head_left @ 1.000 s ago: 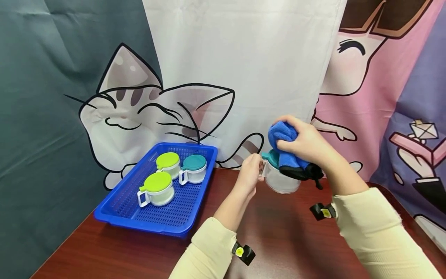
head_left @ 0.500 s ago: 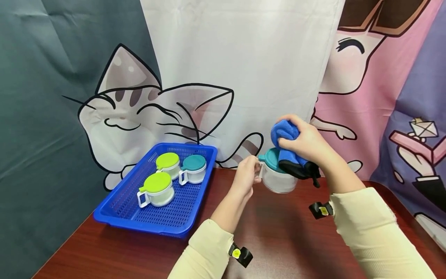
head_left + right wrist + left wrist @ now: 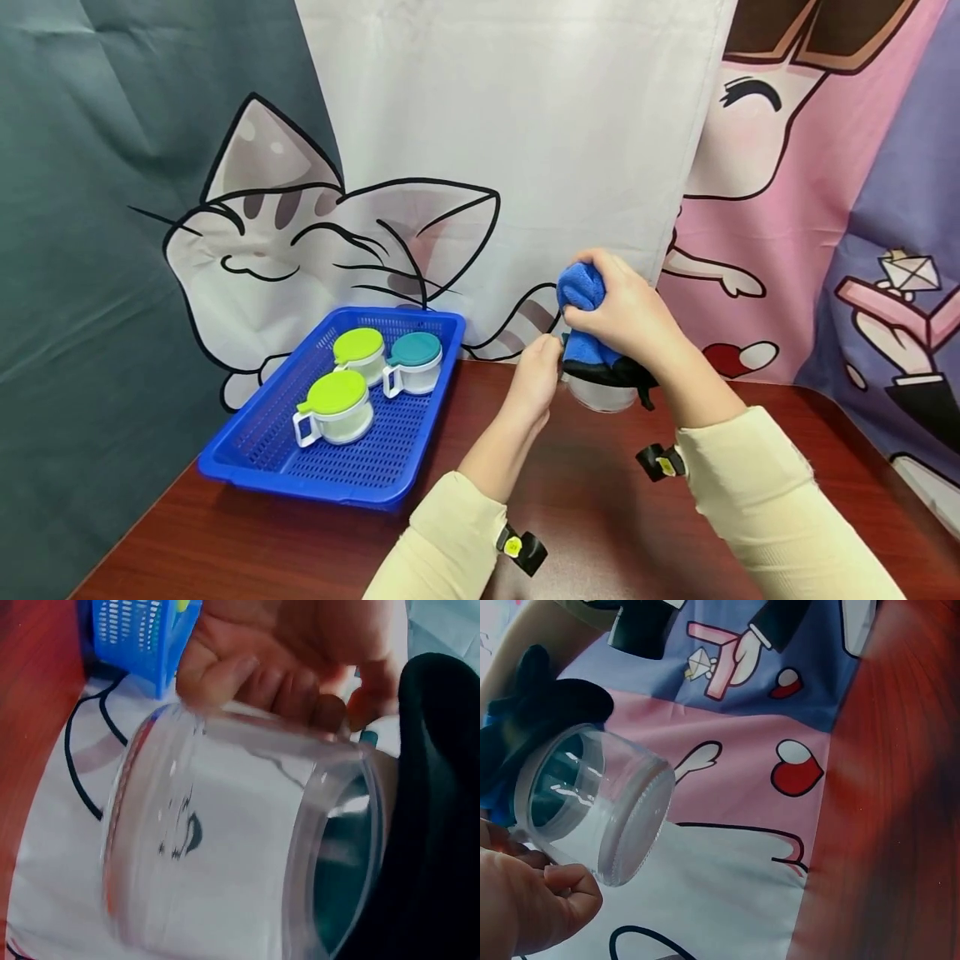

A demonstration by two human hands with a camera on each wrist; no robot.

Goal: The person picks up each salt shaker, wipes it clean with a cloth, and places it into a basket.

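Note:
My left hand point(image 3: 534, 375) grips the handle of a clear seasoning jar point(image 3: 603, 397), held up above the table. In the left wrist view the jar point(image 3: 634, 817) is tilted, its clear base facing away from the fingers. My right hand point(image 3: 633, 312) holds a bunched blue cloth point(image 3: 588, 347) with a black edge over the jar's top. The cloth hides nearly all of the teal lid in the head view. Through the clear wall in the right wrist view, the lid point(image 3: 341, 870) shows dark teal, with the cloth's black edge point(image 3: 435, 825) against it.
A blue plastic basket point(image 3: 300, 486) stands on the left of the brown table point(image 3: 570, 517). It holds two jars with lime lids point(image 3: 337, 392) and one with a teal lid point(image 3: 416, 349). A printed cartoon curtain point(image 3: 525, 125) hangs behind the table.
My right hand has slid the cloth left across the lid, toward the handle, covering teal that showed half a second ago. My left hand keeps its grip nearly in place.

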